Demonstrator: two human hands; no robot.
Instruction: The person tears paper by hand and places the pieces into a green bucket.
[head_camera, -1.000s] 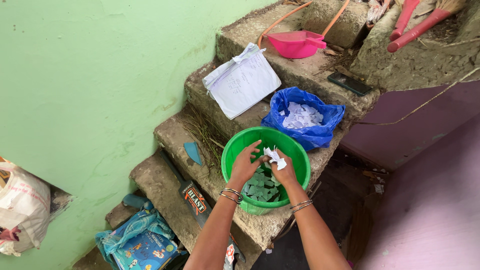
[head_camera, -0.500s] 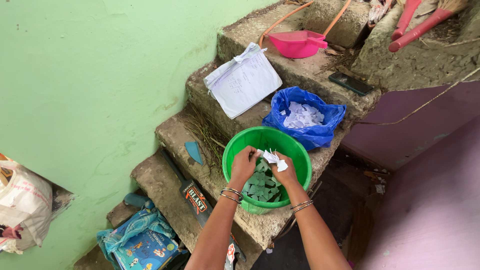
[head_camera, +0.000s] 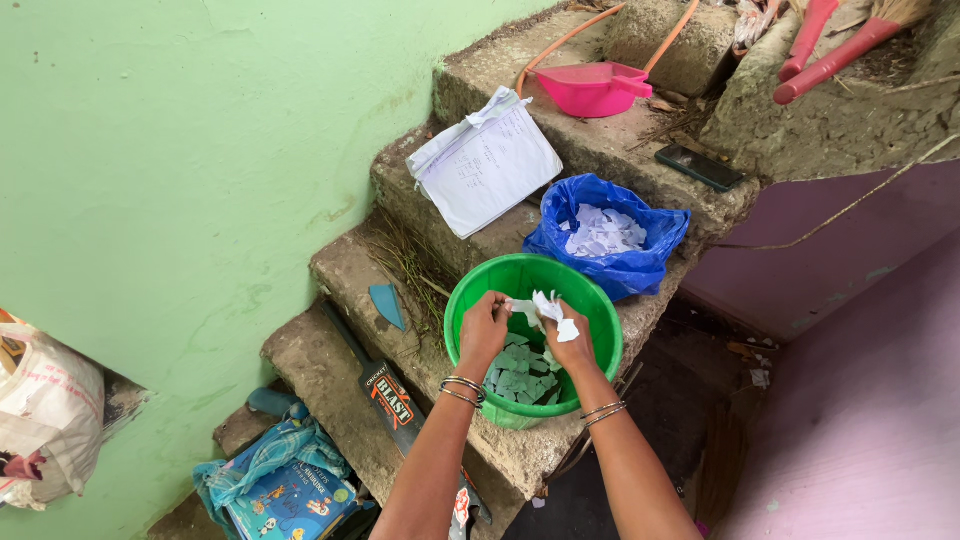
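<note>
My left hand (head_camera: 484, 330) and my right hand (head_camera: 570, 345) are hovering together over the green bucket (head_camera: 470, 300), which is standing on a rough concrete step (head_camera: 330, 365). Both hands are pinching the same piece of white paper (head_camera: 540, 308): the left fingers are clenched on its left edge, the right fingers are grasping its crumpled right part, and the sheet is stretching between them just above the bucket's mouth. Inside the bucket, torn paper scraps (head_camera: 520, 378) are lying in a heap at the bottom, looking green-tinted from the walls.

On the step above, just behind the bucket and touching its rim, a blue plastic bag (head_camera: 640, 268) is sitting open with more white paper scraps in it. To its left, a stapled stack of white sheets (head_camera: 490, 165) is lying tilted across the step's edge. Higher up, a pink dustpan (head_camera: 590, 90) is resting near a dark phone (head_camera: 698, 167). Beside the bucket's step, a cricket bat (head_camera: 385, 390) is leaning along the stairs, and a colourful book (head_camera: 290, 500) is lying at the bottom left, beside the green wall (head_camera: 150, 150).
</note>
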